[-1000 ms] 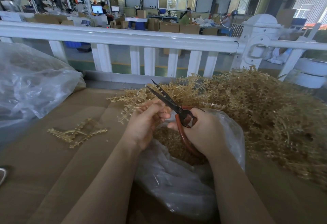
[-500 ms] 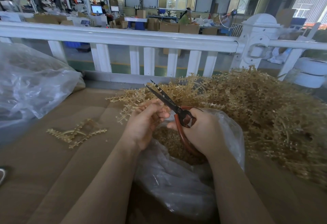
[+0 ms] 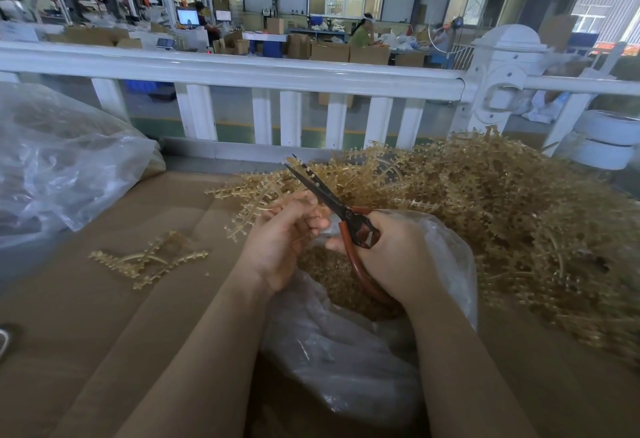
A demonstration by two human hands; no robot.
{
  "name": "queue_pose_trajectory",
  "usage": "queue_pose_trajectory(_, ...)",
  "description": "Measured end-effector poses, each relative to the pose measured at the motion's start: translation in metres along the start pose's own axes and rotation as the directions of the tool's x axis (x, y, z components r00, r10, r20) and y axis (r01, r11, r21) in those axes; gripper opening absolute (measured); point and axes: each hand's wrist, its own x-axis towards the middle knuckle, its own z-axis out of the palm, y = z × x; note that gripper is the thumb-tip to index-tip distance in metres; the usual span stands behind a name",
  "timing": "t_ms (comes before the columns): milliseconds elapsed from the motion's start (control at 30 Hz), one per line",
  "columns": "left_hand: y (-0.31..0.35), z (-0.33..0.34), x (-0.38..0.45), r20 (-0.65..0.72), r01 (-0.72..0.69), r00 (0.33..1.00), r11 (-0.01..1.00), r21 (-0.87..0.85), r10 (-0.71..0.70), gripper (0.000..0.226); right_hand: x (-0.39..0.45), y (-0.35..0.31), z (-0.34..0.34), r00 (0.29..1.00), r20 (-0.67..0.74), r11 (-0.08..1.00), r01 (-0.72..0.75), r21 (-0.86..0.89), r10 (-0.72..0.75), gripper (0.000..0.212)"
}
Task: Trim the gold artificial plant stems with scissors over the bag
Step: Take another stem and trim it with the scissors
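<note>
My left hand (image 3: 284, 240) grips a gold plant stem (image 3: 247, 209) whose beaded branches stick out to the left and up. Red-handled scissors (image 3: 332, 205) sit in my right hand (image 3: 394, 254), blades nearly together and pointing up-left just past the left fingers. Both hands hover over a clear plastic bag (image 3: 346, 344) whose open mouth shows gold trimmings (image 3: 329, 275) inside. A big heap of gold stems (image 3: 502, 216) lies to the right on the cardboard.
Several trimmed stems (image 3: 152, 259) lie on the cardboard surface (image 3: 86, 316) to the left. A large clear bag (image 3: 59, 160) sits at far left. A white railing (image 3: 242, 74) runs behind the work surface, with a workshop and people beyond.
The scissor blades have closed from slightly apart to nearly together. Both hands stay in almost the same place over the bag.
</note>
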Motion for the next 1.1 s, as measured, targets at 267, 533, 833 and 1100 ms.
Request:
queue_pose_trajectory(267,-0.002,-0.002,0.002,-0.031,-0.003,1.000,1.000,-0.024,0.002,0.005,-0.001,-0.001,-0.003,0.999,0.043,0.999,0.000,-0.033,0.001,0.038)
queue_pose_trajectory(533,-0.003,0.000,0.005,-0.131,0.005,0.991,1.000,-0.029,-0.009,0.028,0.000,-0.004,-0.004,0.987,-0.031,0.954,-0.142,0.263,0.156,0.045)
queue_pose_trajectory(833,-0.012,0.008,0.001,-0.070,0.062,0.996,0.991,0.122,-0.054,0.028,0.007,-0.012,0.003,0.972,0.059,0.852,-0.227,0.471,0.226,0.006)
queue_pose_trajectory(1100,0.003,-0.003,0.003,-0.230,-0.182,0.960,0.980,-0.086,0.159,0.077,0.008,-0.007,-0.004,0.934,-0.015,0.799,-0.298,0.522,0.358,0.019)
